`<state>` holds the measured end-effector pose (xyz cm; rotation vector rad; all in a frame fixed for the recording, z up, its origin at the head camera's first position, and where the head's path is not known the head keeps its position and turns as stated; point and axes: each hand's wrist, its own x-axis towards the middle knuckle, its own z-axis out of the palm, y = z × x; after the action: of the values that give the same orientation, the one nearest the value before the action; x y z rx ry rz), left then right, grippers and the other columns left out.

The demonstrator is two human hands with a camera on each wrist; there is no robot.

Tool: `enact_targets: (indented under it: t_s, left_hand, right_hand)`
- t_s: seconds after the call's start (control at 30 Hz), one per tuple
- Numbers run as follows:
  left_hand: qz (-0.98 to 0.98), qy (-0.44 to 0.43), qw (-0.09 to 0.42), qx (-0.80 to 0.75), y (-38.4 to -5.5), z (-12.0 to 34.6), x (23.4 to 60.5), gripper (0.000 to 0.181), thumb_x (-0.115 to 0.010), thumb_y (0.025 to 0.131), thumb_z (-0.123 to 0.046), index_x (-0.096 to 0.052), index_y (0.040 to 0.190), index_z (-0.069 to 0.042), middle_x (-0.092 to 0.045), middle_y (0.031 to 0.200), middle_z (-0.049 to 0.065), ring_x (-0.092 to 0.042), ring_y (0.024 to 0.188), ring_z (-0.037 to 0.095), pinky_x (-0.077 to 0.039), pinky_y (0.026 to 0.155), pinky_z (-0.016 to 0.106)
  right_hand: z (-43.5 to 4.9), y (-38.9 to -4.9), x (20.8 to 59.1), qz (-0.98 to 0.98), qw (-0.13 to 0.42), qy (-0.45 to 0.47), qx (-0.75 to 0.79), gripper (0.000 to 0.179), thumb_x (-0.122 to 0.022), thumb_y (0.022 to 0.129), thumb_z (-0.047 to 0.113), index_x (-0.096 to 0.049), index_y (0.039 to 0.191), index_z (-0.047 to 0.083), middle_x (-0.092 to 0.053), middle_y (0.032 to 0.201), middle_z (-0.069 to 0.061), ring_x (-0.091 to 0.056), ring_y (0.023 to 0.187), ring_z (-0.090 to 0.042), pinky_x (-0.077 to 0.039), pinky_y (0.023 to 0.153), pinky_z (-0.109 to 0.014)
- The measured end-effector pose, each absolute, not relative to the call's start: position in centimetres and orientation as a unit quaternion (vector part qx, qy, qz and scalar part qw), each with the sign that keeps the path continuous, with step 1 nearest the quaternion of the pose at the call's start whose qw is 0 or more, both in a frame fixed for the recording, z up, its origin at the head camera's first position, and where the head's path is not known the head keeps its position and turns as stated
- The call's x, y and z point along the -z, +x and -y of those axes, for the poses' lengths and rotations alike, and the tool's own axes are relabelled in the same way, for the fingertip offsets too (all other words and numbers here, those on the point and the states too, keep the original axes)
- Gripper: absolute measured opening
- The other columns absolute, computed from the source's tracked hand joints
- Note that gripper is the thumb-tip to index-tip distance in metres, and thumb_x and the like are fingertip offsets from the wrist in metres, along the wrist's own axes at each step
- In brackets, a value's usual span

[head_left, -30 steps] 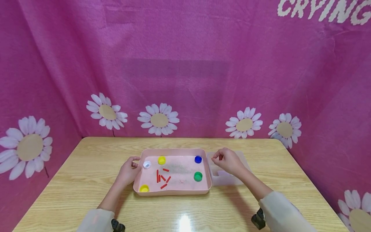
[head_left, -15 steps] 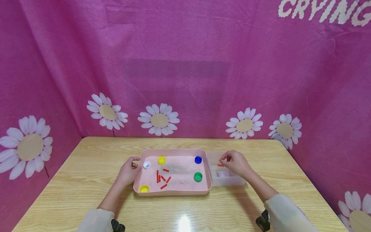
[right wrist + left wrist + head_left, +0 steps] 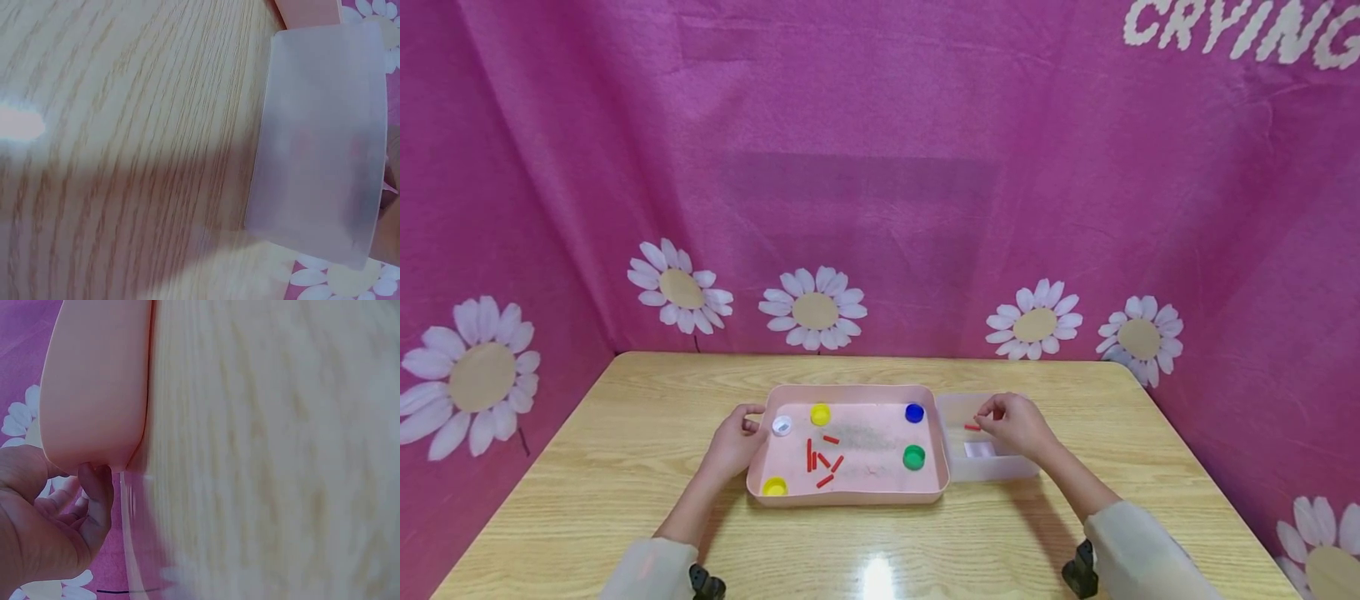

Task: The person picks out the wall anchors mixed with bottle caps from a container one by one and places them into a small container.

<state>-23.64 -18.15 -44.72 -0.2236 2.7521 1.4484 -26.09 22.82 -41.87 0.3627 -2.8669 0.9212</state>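
The right hand [image 3: 1018,423] has its thumb and finger together and seems to pinch a tiny red stick [image 3: 977,418] at the cloudy box [image 3: 319,125]. It is so small that a loose pinch might drop it. Another red stick [image 3: 972,427] lies in the box, where a fingertip could bump it. The left hand [image 3: 736,437] holds the pink tray [image 3: 880,483] by its side; a hard tug could slide the loose red sticks [image 3: 825,481] and round lids [image 3: 913,457] about.

Tray [image 3: 850,500] was pale pink, sticks [image 3: 825,481] in it red, caps [image 3: 913,457] in it yellow, white, blue and green; box [image 3: 992,470] beside it kinda milky, curtain [image 3: 865,208] behind it magenta with white daisies [image 3: 813,311].
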Motion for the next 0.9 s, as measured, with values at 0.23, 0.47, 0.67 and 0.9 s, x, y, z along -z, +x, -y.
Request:
enact_targets:
  t_s: [0.23, 0.47, 0.67, 0.9]
  left_hand:
    - [-0.878, -0.066, 0.006, -0.474, -23.7, 18.2, 44.8, 0.040, -0.055, 0.088, -0.006, -0.047, 0.126, 0.002, -0.055, 0.098, 0.019, -0.055, 0.083, 0.023, -0.048, 0.063, 0.025]
    - [-0.879, -0.072, 0.011, -0.472, -23.6, 18.2, 44.8, 0.040, -0.055, 0.089, -0.007, -0.046, 0.128, 0.001, -0.055, 0.100, 0.019, -0.055, 0.084, 0.023, -0.049, 0.064, 0.025]
    - [-0.880, -0.071, 0.008, -0.469, -23.6, 18.2, 44.9, 0.040, -0.055, 0.089, -0.007, -0.046, 0.127, 0.000, -0.055, 0.099, 0.019, -0.055, 0.084, 0.023, -0.048, 0.064, 0.025]
    - [-0.879, -0.069, 0.006, -0.471, -23.6, 18.2, 44.8, 0.040, -0.055, 0.089, -0.007, -0.047, 0.127, 0.001, -0.056, 0.099, 0.019, -0.056, 0.083, 0.023, -0.048, 0.063, 0.025]
  right_hand:
    - [-23.0, -26.7, 42.4, 0.946, 0.041, 0.115, -0.301, 0.007, -0.067, 0.081, 0.012, -0.069, 0.079, 0.005, -0.050, 0.063, 0.000, -0.042, 0.061, -0.012, -0.034, 0.055, -0.024]
    - [-22.7, -26.7, 42.6, 0.948, 0.028, 0.113, -0.297, 0.007, -0.068, 0.081, 0.014, -0.068, 0.078, 0.008, -0.051, 0.064, 0.000, -0.043, 0.062, -0.012, -0.034, 0.055, -0.024]
    - [-22.6, -26.9, 42.6, 0.949, 0.008, 0.108, -0.296, 0.007, -0.068, 0.081, 0.014, -0.068, 0.079, 0.008, -0.052, 0.065, -0.001, -0.043, 0.063, -0.013, -0.035, 0.056, -0.024]
    - [-22.6, -27.3, 42.9, 0.952, -0.015, 0.102, -0.290, 0.007, -0.067, 0.082, 0.014, -0.067, 0.079, 0.008, -0.053, 0.067, -0.001, -0.044, 0.064, -0.013, -0.035, 0.056, -0.025]
